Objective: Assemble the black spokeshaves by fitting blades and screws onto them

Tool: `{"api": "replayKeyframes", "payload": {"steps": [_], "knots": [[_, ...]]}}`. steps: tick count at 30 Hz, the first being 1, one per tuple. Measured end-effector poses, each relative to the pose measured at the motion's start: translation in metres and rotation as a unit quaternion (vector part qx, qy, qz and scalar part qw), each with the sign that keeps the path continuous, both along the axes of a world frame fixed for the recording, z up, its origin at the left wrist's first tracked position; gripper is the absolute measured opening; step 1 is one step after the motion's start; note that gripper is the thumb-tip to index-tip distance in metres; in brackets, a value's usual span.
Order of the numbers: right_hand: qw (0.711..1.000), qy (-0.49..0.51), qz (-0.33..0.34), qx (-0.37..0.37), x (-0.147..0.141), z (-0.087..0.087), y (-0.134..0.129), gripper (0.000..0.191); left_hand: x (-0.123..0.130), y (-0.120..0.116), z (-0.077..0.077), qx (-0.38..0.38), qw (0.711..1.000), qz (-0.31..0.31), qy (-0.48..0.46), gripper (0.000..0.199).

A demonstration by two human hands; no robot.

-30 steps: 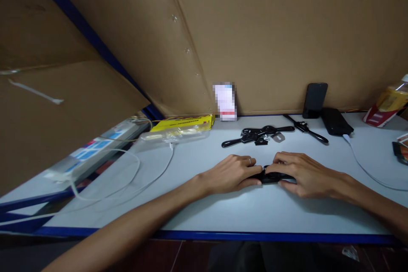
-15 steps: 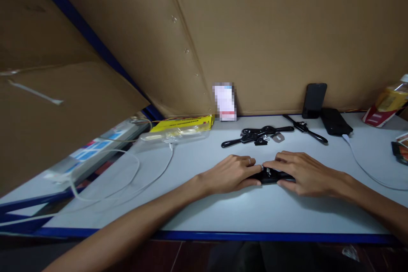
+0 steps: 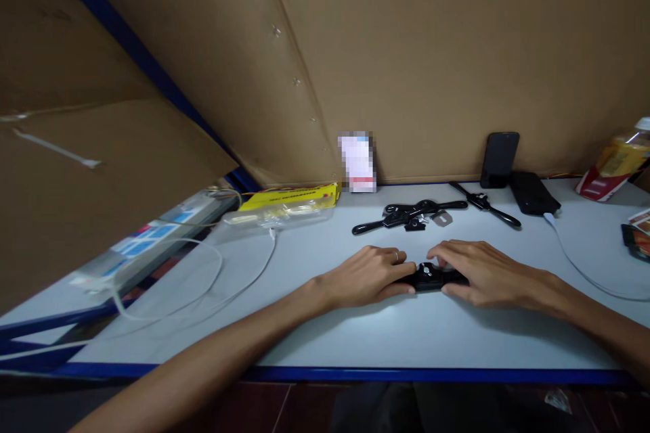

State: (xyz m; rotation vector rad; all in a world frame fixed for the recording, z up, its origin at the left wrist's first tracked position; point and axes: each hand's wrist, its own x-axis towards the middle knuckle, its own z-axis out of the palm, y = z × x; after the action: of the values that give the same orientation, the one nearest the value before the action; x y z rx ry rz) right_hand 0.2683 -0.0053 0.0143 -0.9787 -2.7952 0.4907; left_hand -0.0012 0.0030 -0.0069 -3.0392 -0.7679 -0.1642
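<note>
A black spokeshave [image 3: 426, 279] lies on the white tabletop between my two hands, with a small bright screw at its middle. My left hand [image 3: 373, 275] is closed round its left handle, with a ring on one finger. Over the right handle, my right hand [image 3: 482, 275] grips with thumb and fingers, its index finger bent and lifted off the centre. Behind them, two spokeshaves [image 3: 388, 222] lie crossed beside a small black cap piece [image 3: 415, 224] and a flat grey blade [image 3: 441, 218]. Another spokeshave [image 3: 490, 208] rests at an angle farther right.
A lit phone [image 3: 359, 162] and a dark phone [image 3: 500, 160] lean on the cardboard wall. A black device [image 3: 534, 194] with a white cable lies at the right, near a bottle [image 3: 612, 166]. Left are a yellow packet [image 3: 292, 197], a clear case [image 3: 277, 216] and a power strip [image 3: 152, 237].
My right index finger has lifted away from the middle of the spokeshave, uncovering more of it. My left hand and the spokeshave have barely moved.
</note>
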Motion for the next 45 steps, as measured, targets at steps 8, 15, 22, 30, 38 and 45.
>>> {"api": "replayKeyframes", "payload": {"steps": [8, 15, 22, 30, 38, 45], "knots": [[1.0, -0.015, 0.003, -0.02, 0.0047, 0.0041, 0.0042, 0.031, 0.0004, 0.0001, 0.0005, -0.006, 1.0, 0.002, 0.004, 0.048], [1.0, -0.018, 0.008, -0.009, 0.0042, 0.001, 0.0053, 0.024, 0.0007, -0.0004, 0.0011, -0.005, 1.0, 0.007, 0.015, 0.049], [1.0, -0.013, 0.01, 0.004, 0.0032, 0.0027, 0.0027, 0.042, -0.0007, 0.0005, -0.001, -0.007, 1.0, 0.005, 0.001, 0.049], [0.999, -0.021, 0.027, 0.027, 0.0027, 0.0013, 0.0004, 0.051, -0.0002, 0.0004, -0.0002, -0.01, 1.0, 0.003, -0.009, 0.05], [0.998, -0.046, 0.023, 0.044, 0.0017, 0.0045, -0.0017, 0.04, -0.0004, 0.0, 0.0001, -0.012, 1.0, 0.009, -0.004, 0.05], [0.994, -0.05, 0.061, 0.073, 0.0, 0.0039, -0.0021, 0.04, 0.0002, 0.0003, 0.0003, -0.019, 1.0, 0.007, -0.013, 0.049]]}}
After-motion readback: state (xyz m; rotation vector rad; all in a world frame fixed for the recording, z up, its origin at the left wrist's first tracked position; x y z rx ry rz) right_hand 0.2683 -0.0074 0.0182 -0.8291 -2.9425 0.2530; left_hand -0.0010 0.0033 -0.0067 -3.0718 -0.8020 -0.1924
